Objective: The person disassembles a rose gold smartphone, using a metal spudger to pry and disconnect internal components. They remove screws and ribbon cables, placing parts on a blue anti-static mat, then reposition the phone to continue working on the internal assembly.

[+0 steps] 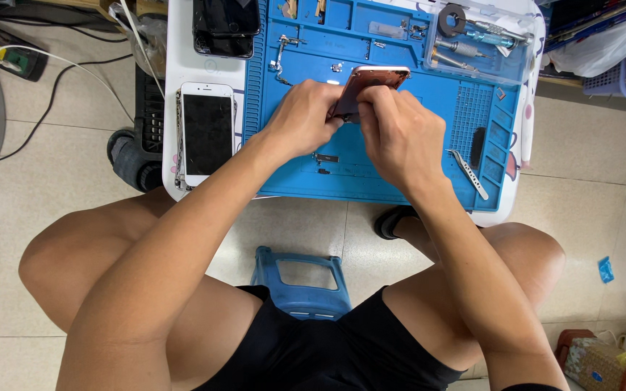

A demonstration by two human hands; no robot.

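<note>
Head view: left hand [300, 119] and right hand [396, 134], both pinched closed on a pink phone housing [368, 83], held tilted above the middle of a blue work mat [371, 170]. Mat sits on a small white table [182, 72]. White-framed phone screen [206, 132], dark face up, lies left of the mat; dark screens [226, 27] beyond it. Tweezers [470, 174] at mat's right; clear tool box [481, 40] at far right corner. Blue stool [302, 282] below, between the knees.
</note>
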